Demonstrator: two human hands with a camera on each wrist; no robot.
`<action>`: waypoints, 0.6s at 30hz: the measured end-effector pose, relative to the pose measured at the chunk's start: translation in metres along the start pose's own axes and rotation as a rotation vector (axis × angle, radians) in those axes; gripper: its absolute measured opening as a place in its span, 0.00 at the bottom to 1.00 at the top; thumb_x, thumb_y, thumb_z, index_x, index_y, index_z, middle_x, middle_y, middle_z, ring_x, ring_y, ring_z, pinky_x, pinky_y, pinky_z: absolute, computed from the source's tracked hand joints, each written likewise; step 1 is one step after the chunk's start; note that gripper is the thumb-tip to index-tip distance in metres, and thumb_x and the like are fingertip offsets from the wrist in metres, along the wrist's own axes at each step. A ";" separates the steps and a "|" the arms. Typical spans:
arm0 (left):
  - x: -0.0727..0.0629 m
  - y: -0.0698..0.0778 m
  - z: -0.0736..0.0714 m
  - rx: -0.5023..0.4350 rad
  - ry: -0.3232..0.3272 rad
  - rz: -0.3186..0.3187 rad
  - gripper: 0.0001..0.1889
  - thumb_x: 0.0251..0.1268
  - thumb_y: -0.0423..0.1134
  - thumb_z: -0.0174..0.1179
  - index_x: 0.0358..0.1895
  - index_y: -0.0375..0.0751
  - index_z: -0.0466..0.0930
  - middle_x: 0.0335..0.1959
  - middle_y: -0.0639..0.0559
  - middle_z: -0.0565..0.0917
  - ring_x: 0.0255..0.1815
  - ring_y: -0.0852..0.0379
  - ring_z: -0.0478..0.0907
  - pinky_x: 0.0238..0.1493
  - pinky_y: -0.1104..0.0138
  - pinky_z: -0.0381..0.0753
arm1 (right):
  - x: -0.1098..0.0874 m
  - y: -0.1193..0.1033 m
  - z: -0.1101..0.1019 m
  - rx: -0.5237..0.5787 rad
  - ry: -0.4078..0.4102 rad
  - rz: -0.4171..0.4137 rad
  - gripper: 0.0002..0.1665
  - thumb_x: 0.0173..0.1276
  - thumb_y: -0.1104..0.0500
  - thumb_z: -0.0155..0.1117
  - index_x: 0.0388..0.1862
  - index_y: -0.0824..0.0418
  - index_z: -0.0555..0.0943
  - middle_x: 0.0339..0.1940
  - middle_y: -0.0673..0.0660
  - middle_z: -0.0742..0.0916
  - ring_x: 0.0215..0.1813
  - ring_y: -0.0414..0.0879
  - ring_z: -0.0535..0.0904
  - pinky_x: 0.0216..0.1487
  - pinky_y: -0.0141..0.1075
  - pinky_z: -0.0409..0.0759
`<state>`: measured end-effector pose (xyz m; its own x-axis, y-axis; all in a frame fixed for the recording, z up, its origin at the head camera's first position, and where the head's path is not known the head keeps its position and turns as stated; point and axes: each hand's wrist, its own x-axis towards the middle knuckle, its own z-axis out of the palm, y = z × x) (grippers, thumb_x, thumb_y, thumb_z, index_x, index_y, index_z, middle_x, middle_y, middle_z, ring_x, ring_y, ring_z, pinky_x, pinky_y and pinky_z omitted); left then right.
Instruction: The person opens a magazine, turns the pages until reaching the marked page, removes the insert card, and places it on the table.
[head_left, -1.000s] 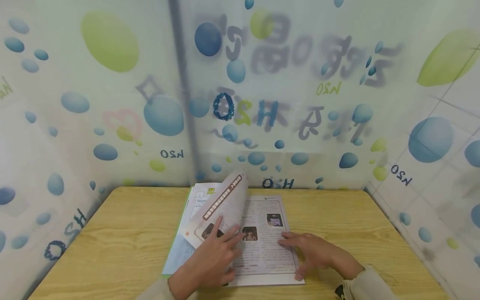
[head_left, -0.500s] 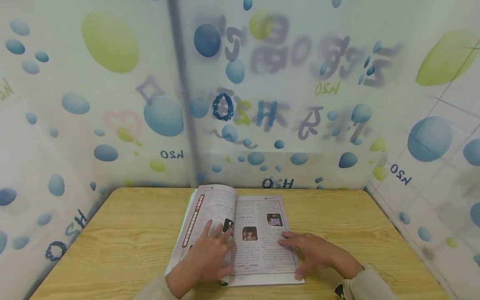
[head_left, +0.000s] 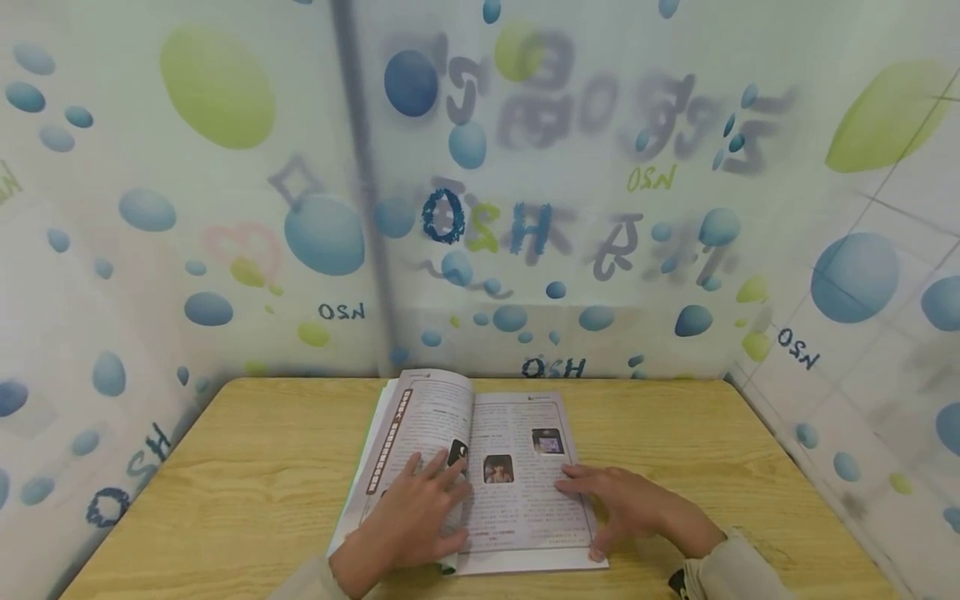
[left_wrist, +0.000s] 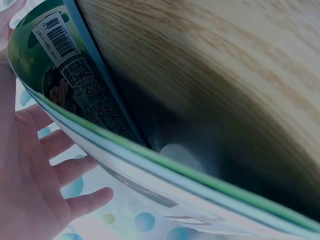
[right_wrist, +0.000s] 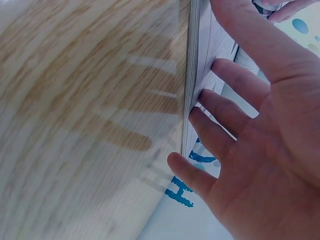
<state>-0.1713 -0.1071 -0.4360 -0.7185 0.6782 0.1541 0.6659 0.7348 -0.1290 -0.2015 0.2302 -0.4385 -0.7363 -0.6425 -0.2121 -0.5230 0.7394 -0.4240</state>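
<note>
An open magazine [head_left: 536, 517] lies on the wooden table, printed text and small photos on both pages. My left hand [head_left: 414, 518] rests on the left page, its fingers spread over the text near the spine. My right hand [head_left: 628, 505] touches the right page's outer edge, thumb at the lower corner and fingers extended. The left wrist view shows the curved left part from below, its green cover [left_wrist: 37, 65] bearing a barcode. In the right wrist view, the fingertips [right_wrist: 222, 67] meet the pages beside the thick page edge.
The wooden table [head_left: 225, 500] extends on both sides of the magazine. Behind it and along the sides hangs a pale curtain [head_left: 322, 133] printed with blue and green drops and mirrored letters.
The lifted, slanting page has come down flat on the left side, covering the sheet beneath. My left hand moved slightly left with it, then stayed put. My right hand has hardly moved.
</note>
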 end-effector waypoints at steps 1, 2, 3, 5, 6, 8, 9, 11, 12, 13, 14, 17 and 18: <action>0.000 0.000 0.000 -0.004 -0.005 -0.001 0.26 0.60 0.62 0.59 0.54 0.49 0.83 0.66 0.46 0.77 0.67 0.39 0.71 0.60 0.39 0.71 | 0.000 0.000 0.000 0.000 -0.002 0.001 0.56 0.41 0.38 0.81 0.71 0.54 0.73 0.76 0.58 0.70 0.74 0.60 0.66 0.67 0.59 0.68; 0.000 0.000 0.000 -0.008 -0.010 -0.001 0.26 0.61 0.62 0.58 0.54 0.49 0.83 0.66 0.46 0.77 0.67 0.39 0.71 0.60 0.39 0.71 | 0.000 0.001 0.001 0.000 -0.002 0.000 0.56 0.41 0.38 0.81 0.71 0.54 0.73 0.76 0.58 0.70 0.74 0.60 0.66 0.67 0.59 0.68; 0.000 0.000 0.001 -0.012 -0.013 -0.002 0.26 0.61 0.62 0.58 0.54 0.49 0.83 0.66 0.46 0.77 0.67 0.39 0.71 0.60 0.39 0.71 | 0.000 0.001 0.001 0.000 -0.001 0.000 0.56 0.41 0.38 0.81 0.71 0.54 0.74 0.76 0.58 0.70 0.74 0.60 0.66 0.66 0.59 0.68; 0.000 0.000 0.001 -0.018 -0.019 -0.003 0.26 0.61 0.62 0.58 0.55 0.49 0.83 0.66 0.46 0.76 0.68 0.39 0.71 0.60 0.39 0.71 | 0.001 0.001 0.001 0.000 -0.002 -0.001 0.56 0.41 0.38 0.81 0.71 0.54 0.74 0.76 0.58 0.70 0.74 0.60 0.66 0.66 0.58 0.68; 0.000 0.000 0.001 -0.020 -0.019 -0.004 0.27 0.61 0.62 0.58 0.55 0.49 0.83 0.67 0.45 0.76 0.68 0.39 0.71 0.60 0.39 0.71 | 0.001 0.001 0.001 -0.001 -0.002 -0.001 0.56 0.41 0.38 0.81 0.71 0.53 0.74 0.76 0.57 0.70 0.74 0.60 0.66 0.66 0.58 0.68; 0.000 0.000 0.001 -0.022 -0.022 -0.005 0.27 0.62 0.62 0.57 0.55 0.49 0.83 0.67 0.45 0.76 0.68 0.39 0.71 0.61 0.39 0.70 | 0.001 0.000 0.001 -0.008 -0.001 0.002 0.56 0.41 0.38 0.82 0.71 0.53 0.74 0.75 0.57 0.70 0.73 0.60 0.67 0.66 0.58 0.69; 0.000 0.000 0.001 -0.021 -0.021 -0.005 0.27 0.62 0.62 0.57 0.56 0.49 0.83 0.67 0.45 0.76 0.68 0.39 0.71 0.61 0.39 0.70 | 0.002 0.000 0.001 -0.012 0.000 0.004 0.56 0.41 0.38 0.82 0.71 0.53 0.74 0.75 0.57 0.70 0.73 0.60 0.67 0.66 0.58 0.69; 0.000 0.000 0.001 -0.018 -0.020 -0.005 0.27 0.62 0.62 0.57 0.56 0.49 0.83 0.67 0.45 0.76 0.68 0.38 0.71 0.61 0.39 0.70 | 0.002 -0.001 0.000 -0.023 0.000 0.005 0.56 0.41 0.38 0.82 0.70 0.53 0.75 0.75 0.58 0.71 0.72 0.60 0.68 0.65 0.58 0.70; 0.000 0.000 0.001 -0.015 -0.017 -0.004 0.27 0.62 0.62 0.57 0.56 0.49 0.83 0.67 0.45 0.76 0.68 0.38 0.71 0.61 0.39 0.70 | 0.002 -0.001 0.000 -0.028 0.000 0.007 0.56 0.40 0.38 0.82 0.70 0.53 0.75 0.75 0.58 0.71 0.72 0.60 0.68 0.65 0.58 0.70; 0.000 0.001 0.001 -0.012 -0.013 -0.005 0.27 0.62 0.62 0.58 0.56 0.48 0.83 0.67 0.44 0.76 0.68 0.38 0.71 0.60 0.39 0.71 | 0.001 -0.002 0.000 -0.032 0.000 0.008 0.56 0.40 0.38 0.82 0.70 0.53 0.75 0.75 0.58 0.71 0.72 0.60 0.68 0.65 0.58 0.70; 0.000 0.001 0.001 -0.008 -0.008 -0.005 0.27 0.62 0.62 0.58 0.55 0.48 0.83 0.67 0.44 0.76 0.68 0.38 0.71 0.60 0.38 0.71 | 0.001 -0.002 0.000 -0.034 0.001 0.008 0.55 0.40 0.38 0.82 0.70 0.53 0.75 0.75 0.58 0.71 0.72 0.60 0.68 0.65 0.58 0.70; -0.001 0.002 0.001 0.000 0.008 -0.007 0.27 0.61 0.62 0.58 0.55 0.47 0.83 0.67 0.44 0.76 0.67 0.37 0.71 0.59 0.38 0.72 | 0.001 -0.002 0.000 -0.032 0.002 0.007 0.54 0.41 0.39 0.82 0.70 0.53 0.76 0.74 0.58 0.71 0.72 0.60 0.68 0.66 0.59 0.69; -0.002 0.002 0.001 0.003 0.010 -0.007 0.27 0.61 0.62 0.58 0.55 0.47 0.83 0.67 0.44 0.76 0.67 0.37 0.71 0.58 0.38 0.72 | 0.002 -0.002 0.000 -0.028 0.003 0.007 0.54 0.41 0.40 0.82 0.69 0.53 0.76 0.74 0.58 0.71 0.72 0.60 0.68 0.66 0.59 0.68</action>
<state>-0.1690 -0.1071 -0.4379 -0.7214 0.6726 0.1651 0.6599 0.7399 -0.1308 -0.2018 0.2278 -0.4380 -0.7416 -0.6365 -0.2121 -0.5294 0.7493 -0.3979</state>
